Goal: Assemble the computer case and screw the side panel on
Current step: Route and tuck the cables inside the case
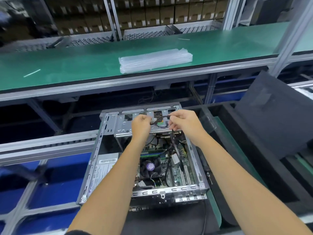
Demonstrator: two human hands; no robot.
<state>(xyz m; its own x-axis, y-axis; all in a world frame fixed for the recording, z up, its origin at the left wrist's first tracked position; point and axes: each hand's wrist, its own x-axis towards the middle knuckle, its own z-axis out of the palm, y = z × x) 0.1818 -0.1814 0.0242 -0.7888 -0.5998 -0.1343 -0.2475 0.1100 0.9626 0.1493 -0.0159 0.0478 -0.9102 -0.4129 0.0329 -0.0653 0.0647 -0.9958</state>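
Observation:
An open silver computer case (94,160) lies on its side in front of me, with the motherboard, the CPU fan (150,167) and the power supply (105,167) exposed. Both my hands are over the drive cage (121,122) at the far end of the case. My left hand (141,124) has its fingers curled around a bundle of thin cables (156,123). A black cable connector (168,116) is pinched in my right hand (183,122), and the cable runs down into the case. No side panel is on the case.
A dark panel (274,112) leans at the right over black foam trays. A green shelf (67,68) above carries a stack of clear plastic bags (155,60). Blue bins (55,182) and a metal roller frame lie to the left. Cardboard boxes fill the back racks.

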